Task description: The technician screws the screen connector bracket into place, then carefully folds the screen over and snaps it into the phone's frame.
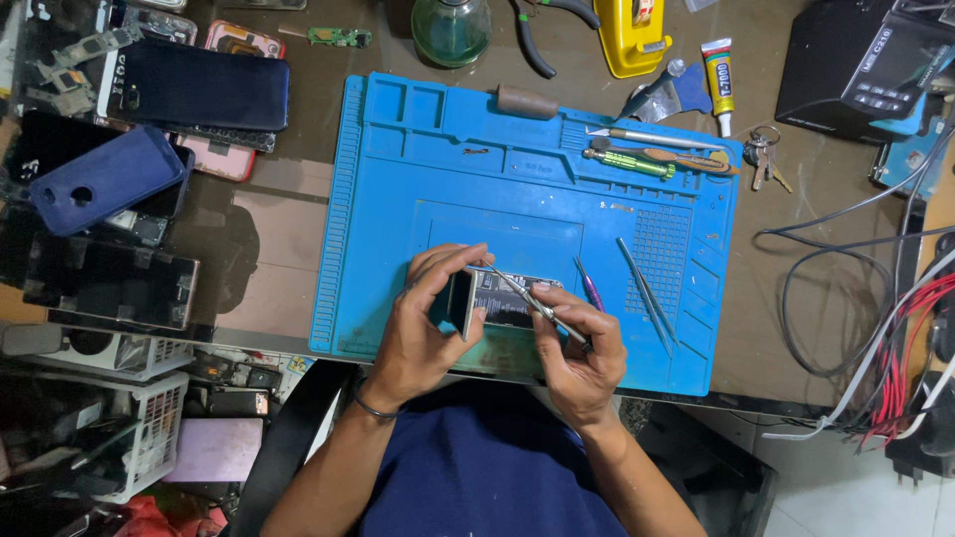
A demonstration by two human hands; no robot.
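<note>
Left hand [418,328]: grip closed around the left edge of an opened phone [497,301], tilting it up.
Right hand [582,353]: grip pinched on tweezers [517,293], tips inside the phone.
Phone: above the blue mat [398,179], near the surface's front edge.

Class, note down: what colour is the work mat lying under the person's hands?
Bright blue: the mat, clearest in the head view.

Dark navy short-sleeved shirt [477,467], forearms bare. Thin dark bangle [370,406] round the left wrist; nothing on the right wrist, no gloves, no rings visible.
</note>
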